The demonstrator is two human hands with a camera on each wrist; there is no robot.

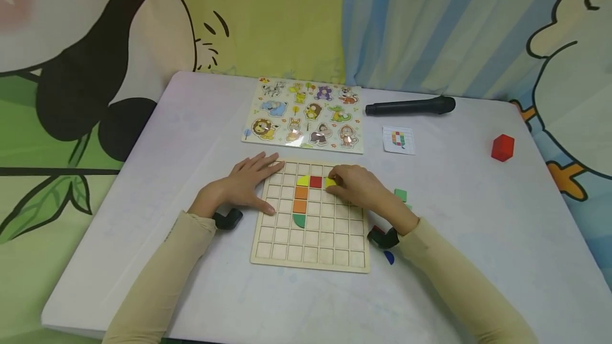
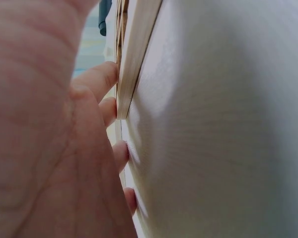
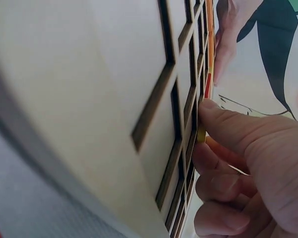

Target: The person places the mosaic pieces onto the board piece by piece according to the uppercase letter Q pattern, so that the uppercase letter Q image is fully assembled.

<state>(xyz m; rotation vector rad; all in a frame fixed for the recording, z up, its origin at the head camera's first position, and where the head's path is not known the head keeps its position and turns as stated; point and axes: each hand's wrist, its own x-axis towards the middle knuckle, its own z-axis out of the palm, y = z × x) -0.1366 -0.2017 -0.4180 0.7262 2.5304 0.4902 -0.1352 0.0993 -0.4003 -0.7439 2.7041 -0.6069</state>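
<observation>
A square wooden grid board [image 1: 311,267] lies on the white table. In its cells sit a yellow rounded piece [image 1: 303,180], a red square [image 1: 315,181], two orange squares [image 1: 300,199] and a green rounded piece [image 1: 299,220]. My right hand [image 1: 360,187] pinches a yellow piece [image 1: 330,182] between thumb and fingers, right at the cell beside the red square; the right wrist view shows its yellow edge [image 3: 201,134] at the fingertips. Spread over the board's upper left edge, my left hand [image 1: 246,182] rests with straight fingers, its fingertips [image 2: 109,74] on the wooden rim.
Behind the board lies an animal picture puzzle [image 1: 306,115]. A black microphone [image 1: 411,106], a small pattern card [image 1: 399,140] and a red block [image 1: 502,148] are to the right. Near the right forearm lie a green square [image 1: 400,195] and a blue rounded piece [image 1: 389,257].
</observation>
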